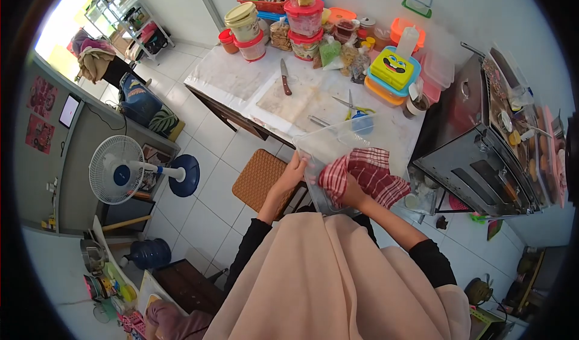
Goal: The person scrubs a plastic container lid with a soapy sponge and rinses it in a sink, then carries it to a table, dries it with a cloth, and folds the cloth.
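Note:
A clear plastic container (313,144) is tilted in front of my body at the table's near edge. My left hand (295,170) grips its left side, with fingers wrapped round the wall. My right hand (353,192) is closed on a red-and-white checked cloth (377,174), which is bunched inside the container and drapes over its right side. The cloth hides part of my right fingers. Just beyond the container lie scissors (353,106) with yellow-green handles, a blue round item (362,123) and a silver metal tool (318,121).
On the white-covered table (226,68) lies a knife (284,77) beside a worn cutting board (289,101). Tubs (303,20), bags and a yellow lunch box (392,68) line the wall. A metal oven (464,117) stands right, a woven stool (262,177) and fan (117,168) left.

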Tool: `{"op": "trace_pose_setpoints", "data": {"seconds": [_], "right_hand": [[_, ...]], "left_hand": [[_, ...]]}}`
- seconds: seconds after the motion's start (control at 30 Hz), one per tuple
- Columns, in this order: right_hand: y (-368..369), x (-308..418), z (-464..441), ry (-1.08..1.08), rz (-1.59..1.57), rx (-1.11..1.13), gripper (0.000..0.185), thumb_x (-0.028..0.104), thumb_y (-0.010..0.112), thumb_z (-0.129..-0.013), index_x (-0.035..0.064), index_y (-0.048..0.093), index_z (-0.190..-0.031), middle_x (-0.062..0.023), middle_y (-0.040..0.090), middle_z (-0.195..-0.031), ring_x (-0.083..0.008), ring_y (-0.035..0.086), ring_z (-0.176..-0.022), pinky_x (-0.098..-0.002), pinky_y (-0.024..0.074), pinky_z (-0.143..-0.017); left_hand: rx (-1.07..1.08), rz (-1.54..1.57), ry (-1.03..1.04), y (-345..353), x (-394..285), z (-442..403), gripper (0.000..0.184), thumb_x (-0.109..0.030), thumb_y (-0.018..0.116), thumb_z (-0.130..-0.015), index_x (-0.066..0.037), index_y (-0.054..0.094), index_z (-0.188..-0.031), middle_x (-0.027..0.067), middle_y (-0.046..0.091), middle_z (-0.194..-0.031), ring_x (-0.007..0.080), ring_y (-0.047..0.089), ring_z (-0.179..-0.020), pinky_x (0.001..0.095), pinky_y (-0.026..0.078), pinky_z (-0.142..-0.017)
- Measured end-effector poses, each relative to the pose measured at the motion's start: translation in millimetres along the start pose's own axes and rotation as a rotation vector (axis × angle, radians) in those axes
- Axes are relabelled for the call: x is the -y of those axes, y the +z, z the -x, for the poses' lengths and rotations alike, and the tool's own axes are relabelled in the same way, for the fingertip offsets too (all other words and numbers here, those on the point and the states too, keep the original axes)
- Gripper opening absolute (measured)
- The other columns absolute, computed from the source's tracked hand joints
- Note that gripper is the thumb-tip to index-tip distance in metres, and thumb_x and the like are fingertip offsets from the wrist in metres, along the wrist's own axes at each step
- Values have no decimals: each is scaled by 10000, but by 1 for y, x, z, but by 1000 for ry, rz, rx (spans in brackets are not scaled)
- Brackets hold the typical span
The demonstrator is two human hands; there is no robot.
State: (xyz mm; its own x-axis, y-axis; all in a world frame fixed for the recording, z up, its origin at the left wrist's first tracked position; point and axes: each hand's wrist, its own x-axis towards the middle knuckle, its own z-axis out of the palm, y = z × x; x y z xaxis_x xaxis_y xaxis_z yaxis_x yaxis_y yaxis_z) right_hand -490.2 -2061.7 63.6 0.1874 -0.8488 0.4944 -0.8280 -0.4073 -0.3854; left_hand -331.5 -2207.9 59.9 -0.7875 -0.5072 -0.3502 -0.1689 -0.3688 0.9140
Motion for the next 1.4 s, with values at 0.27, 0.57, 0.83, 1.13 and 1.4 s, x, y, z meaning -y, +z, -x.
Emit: {"op": "trace_pose_setpoints", "data": {"seconds": [0.27,0.57,0.83,1.13,1.4], "right_hand": [[-6,-21,-65,27,68,-213,262,141,545,-711,24,568,-944,-144,577,-936,-326,546,-909,-426,430,-823],[-28,-91,-36,184,277,-304,179,121,578,-674,42,593,-833,-124,595,-828,-307,566,-825,-405,440,-772],[-52,-153,11,596,303,-437,130,113,589,-701,29,593,-800,-149,607,-790,-328,583,-766,-389,460,-697],[-69,-132,58,920,304,-346,129,124,603,-698,23,594,-777,-182,609,-776,-368,585,-749,-418,464,-683],[-73,-79,121,1130,314,-326,133,138,596,-709,8,604,-737,-221,602,-771,-407,583,-749,-454,461,-670]], "left_hand": [[1,-34,83,2,1,3,231,-178,355,-961,-71,315,-1163,115,490,-1006,240,609,-704,367,571,-591],[-46,-18,72,1,10,7,200,-170,357,-958,-60,323,-1122,130,503,-952,252,624,-711,354,563,-602],[-14,-53,141,2,7,9,189,-221,335,-974,-59,327,-1071,121,524,-877,227,611,-689,333,536,-593],[-56,-19,121,2,16,3,211,-220,325,-974,-58,311,-1108,141,517,-910,247,610,-662,358,547,-575],[-16,26,73,-4,30,0,241,-182,323,-967,-58,289,-1171,164,500,-929,277,606,-680,378,542,-612]]}}
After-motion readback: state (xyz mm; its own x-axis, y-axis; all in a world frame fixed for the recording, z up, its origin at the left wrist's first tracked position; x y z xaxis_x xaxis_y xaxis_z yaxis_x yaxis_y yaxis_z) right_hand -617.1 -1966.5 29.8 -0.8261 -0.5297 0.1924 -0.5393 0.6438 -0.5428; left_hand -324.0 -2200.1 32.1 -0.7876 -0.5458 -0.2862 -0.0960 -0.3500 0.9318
